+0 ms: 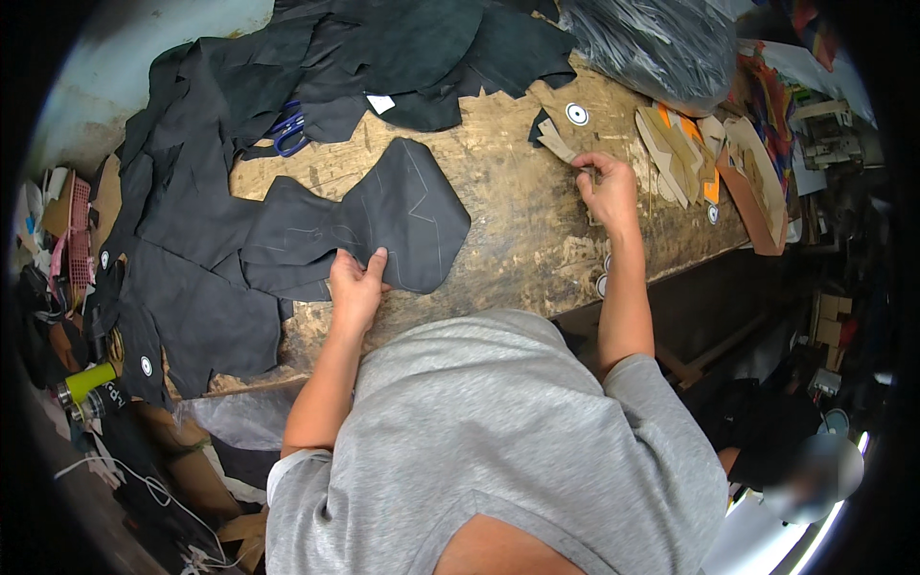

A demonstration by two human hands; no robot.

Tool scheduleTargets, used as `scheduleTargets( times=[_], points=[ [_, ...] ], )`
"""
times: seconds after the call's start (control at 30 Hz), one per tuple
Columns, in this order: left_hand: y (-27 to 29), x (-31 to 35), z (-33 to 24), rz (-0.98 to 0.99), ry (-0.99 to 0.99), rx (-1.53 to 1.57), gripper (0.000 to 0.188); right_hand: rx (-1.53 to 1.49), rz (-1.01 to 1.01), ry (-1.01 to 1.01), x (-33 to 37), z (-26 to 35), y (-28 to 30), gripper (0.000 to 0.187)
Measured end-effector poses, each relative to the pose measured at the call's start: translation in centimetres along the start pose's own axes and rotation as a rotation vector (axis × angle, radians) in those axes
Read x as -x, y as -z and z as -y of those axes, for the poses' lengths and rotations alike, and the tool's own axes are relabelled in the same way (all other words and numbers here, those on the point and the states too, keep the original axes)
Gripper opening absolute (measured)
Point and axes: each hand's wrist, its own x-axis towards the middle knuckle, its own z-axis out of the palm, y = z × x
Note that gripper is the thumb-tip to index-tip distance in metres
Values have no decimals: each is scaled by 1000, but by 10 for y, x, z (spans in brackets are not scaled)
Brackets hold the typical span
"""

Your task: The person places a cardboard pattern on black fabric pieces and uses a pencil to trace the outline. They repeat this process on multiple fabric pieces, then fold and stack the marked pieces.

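My left hand (357,287) pinches the near edge of a black leather piece (422,225) between thumb and fingers. Pale drawn outlines run across that piece, which lies on a worn wooden table (517,211). Further right, my right hand (610,192) has its fingertips closed on the end of a small beige pattern piece (558,142). A little dark scrap (537,127) lies just beside the pattern's far end. Blue-handled scissors (288,130) rest at the far left, against the dark leather.
Black leather sheets (201,206) cover the left and far sides of the table. A plastic-wrapped bundle (661,53) sits at the far right, near several beige patterns (671,153) and a brown pattern (752,206). Another person (767,431) is at the lower right.
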Motion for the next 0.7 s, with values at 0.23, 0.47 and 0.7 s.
scheduleTargets(
  times=[0.23, 0.47, 0.7],
  points=[
    [32, -2, -1, -241, -321, -47, 15, -33, -17, 80, 1, 21, 5, 18],
    [56, -2, -11, -175, -267, -520, 16, -18, 70, 8, 1, 30, 9, 20],
    [31, 19, -30, 116, -19, -380, 28, -58, 167, 102, 4, 32, 9, 17]
  ],
)
